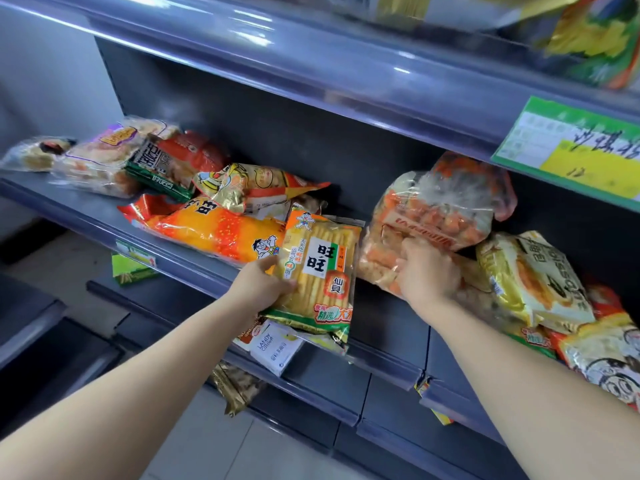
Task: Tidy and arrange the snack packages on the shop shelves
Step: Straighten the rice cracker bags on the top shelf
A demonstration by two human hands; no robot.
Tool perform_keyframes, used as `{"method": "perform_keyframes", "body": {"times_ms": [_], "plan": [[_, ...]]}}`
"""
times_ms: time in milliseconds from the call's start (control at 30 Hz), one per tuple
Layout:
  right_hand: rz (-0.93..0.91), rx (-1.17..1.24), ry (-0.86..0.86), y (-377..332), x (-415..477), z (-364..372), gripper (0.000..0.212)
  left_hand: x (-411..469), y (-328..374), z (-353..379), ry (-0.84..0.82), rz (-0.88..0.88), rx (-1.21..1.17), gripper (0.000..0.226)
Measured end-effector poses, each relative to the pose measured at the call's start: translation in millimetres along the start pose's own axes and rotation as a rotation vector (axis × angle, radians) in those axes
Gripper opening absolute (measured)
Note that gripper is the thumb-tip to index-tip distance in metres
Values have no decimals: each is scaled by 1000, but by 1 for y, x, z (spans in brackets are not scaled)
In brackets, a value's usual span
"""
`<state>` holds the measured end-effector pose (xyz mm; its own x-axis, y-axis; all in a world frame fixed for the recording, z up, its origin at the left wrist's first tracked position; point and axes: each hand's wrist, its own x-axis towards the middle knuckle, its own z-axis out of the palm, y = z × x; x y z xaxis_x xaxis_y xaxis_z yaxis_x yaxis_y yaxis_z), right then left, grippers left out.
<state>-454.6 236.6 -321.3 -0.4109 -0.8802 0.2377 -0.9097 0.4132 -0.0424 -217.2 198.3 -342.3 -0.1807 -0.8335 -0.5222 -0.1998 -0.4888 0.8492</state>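
Observation:
My left hand (265,284) grips the left edge of a yellow rice-cracker pack (322,268) with a green bottom band, held upright over the front edge of the middle shelf (114,230). My right hand (427,275) clutches the lower part of a clear bag of orange snacks (436,216) standing on the same shelf. A big orange-yellow bag (214,230) lies flat to the left of the cracker pack. Behind it lie a gold and red pack (249,185) and a red-green pack (173,161).
Clear bags of pastries (100,157) sit at the shelf's left end. A croissant bag (533,278) and cartoon-printed packs (609,355) crowd the right. Below, a white box (277,344) and a gold pack (235,386) poke out. A green price tag (568,147) hangs on the upper shelf rail.

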Motion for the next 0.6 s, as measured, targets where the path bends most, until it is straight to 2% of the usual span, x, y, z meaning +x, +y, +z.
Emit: {"method": "perform_keyframes", "body": {"times_ms": [67,167,333,433,500,600], "plan": [[81,79,64,4,11,-9,9,3,2,4,20,14,41,71],[149,172,122,10,25,-22,14,7,4,15,66,54,173,68],[251,356,272,22,32,-32,10,15,14,41,111,189,485,44],[285,439,367,27,32,-36,12,26,17,52,128,185,598,39],[279,478,428,30,35,-41,12,32,16,57,131,200,672,41],[225,530,494,28,39,-46,13,38,18,68,107,312,846,57]]}}
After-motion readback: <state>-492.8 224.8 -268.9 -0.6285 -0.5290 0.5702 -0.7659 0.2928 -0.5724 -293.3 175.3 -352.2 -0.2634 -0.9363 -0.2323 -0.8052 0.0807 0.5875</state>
